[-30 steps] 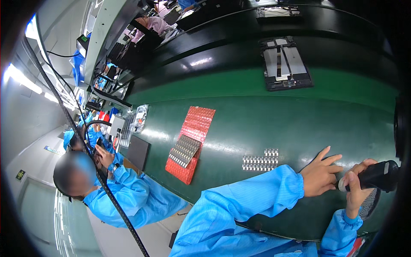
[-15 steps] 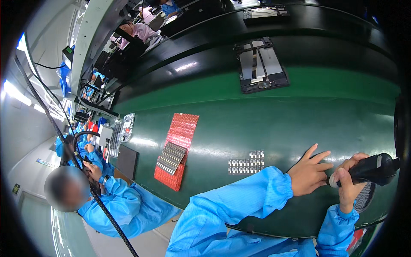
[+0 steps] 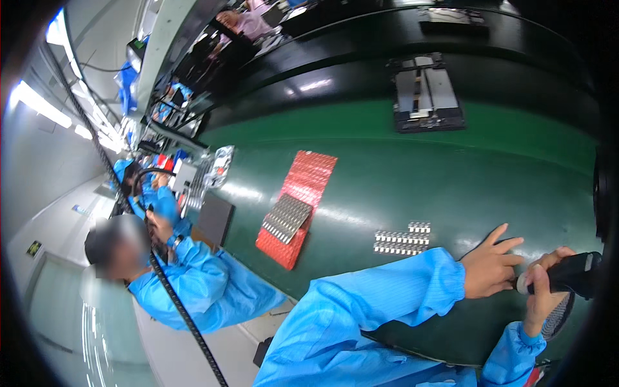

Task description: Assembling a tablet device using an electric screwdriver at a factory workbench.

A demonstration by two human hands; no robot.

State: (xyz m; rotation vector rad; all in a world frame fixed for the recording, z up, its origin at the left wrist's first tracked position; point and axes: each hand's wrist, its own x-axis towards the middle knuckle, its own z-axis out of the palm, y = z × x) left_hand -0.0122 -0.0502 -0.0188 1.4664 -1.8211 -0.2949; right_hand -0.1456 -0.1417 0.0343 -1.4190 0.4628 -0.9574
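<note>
My left hand [image 3: 492,268] lies on the green table with its fingers spread and nothing in it. Just right of it, my right hand [image 3: 543,290] grips a black handheld tool [image 3: 569,276] that has a pale round end. This end sits close to my left hand; whether they touch cannot be made out. Below the tool, a dark rounded part with a grey mesh surface [image 3: 556,317] shows partly behind my right hand. Left of my left hand, small silvery pieces with dark markings [image 3: 401,242] lie in short rows on the table.
Red bubble wrap [image 3: 311,174] bears a sheet of small metallic pieces [image 3: 287,218]. An opened tablet-like device [image 3: 428,93] lies toward the back, another device [image 3: 453,20] beyond it. At left are a dark flat box [image 3: 214,220], a clear bag [image 3: 221,166] and a co-worker's blue sleeve [image 3: 205,258].
The whole view has shifted, so the table and its things appear farther right. My left hand stays spread beside the tool, and my right hand keeps its grip.
</note>
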